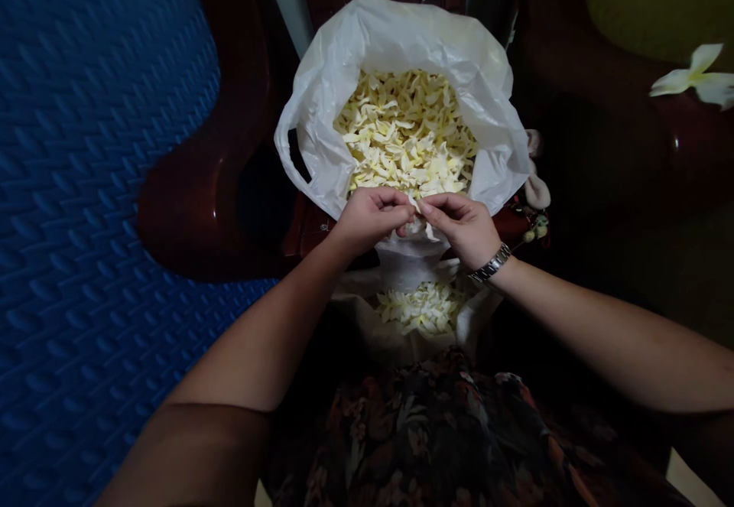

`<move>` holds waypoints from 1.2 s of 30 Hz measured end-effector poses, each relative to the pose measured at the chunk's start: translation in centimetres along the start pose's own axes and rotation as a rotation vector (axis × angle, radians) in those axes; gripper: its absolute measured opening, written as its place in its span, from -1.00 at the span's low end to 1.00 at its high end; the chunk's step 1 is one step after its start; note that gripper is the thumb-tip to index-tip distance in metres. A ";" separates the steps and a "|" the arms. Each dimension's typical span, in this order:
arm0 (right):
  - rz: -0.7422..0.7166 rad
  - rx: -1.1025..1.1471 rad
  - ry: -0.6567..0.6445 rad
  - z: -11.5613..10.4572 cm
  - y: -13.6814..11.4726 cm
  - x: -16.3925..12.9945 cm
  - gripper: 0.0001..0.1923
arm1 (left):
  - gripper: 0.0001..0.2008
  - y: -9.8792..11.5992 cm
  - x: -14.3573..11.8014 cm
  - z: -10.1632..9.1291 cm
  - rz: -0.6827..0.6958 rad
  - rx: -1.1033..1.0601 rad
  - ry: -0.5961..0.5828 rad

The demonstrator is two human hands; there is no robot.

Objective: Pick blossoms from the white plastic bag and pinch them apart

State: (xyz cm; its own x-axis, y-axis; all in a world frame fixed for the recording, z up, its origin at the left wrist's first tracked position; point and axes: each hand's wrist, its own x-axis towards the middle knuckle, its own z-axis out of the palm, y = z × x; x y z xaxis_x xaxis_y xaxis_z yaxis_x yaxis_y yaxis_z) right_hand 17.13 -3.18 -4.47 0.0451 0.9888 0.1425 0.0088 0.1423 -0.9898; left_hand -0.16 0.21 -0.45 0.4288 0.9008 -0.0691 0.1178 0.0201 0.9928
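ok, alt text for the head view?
Left hand and right hand pinch a pale flower at the near edge of an open white plastic bag of cream-yellow blossoms. Nearer the body, a second bag holds more blossoms; a single flower lies at far right, a blue textured mat at left.

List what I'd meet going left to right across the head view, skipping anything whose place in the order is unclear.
Blue textured mat, glossy dark red armrest, left hand, right hand, metal wristwatch, white flower near the right edge.
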 end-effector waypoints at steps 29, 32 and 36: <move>0.027 0.006 -0.081 0.2 0.0 -0.1 -0.55 | -0.96 -0.4 0.1 0.1 -0.007 0.065 0.049; 0.028 -0.017 -0.060 0.3 0.2 0.0 -0.53 | -0.95 -0.7 0.1 0.4 -0.001 0.063 0.054; -0.002 -0.074 -0.016 0.1 0.4 0.2 -0.46 | -0.93 -0.8 0.2 0.5 0.002 0.078 0.057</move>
State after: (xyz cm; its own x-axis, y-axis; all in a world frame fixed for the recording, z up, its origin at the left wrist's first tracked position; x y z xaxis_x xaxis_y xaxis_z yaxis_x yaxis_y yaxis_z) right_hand 17.05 -2.88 -4.82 0.0286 0.9892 0.1441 0.0826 0.1413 -0.9865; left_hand 0.25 0.16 -1.34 0.3780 0.9239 -0.0593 0.1876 -0.0137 0.9822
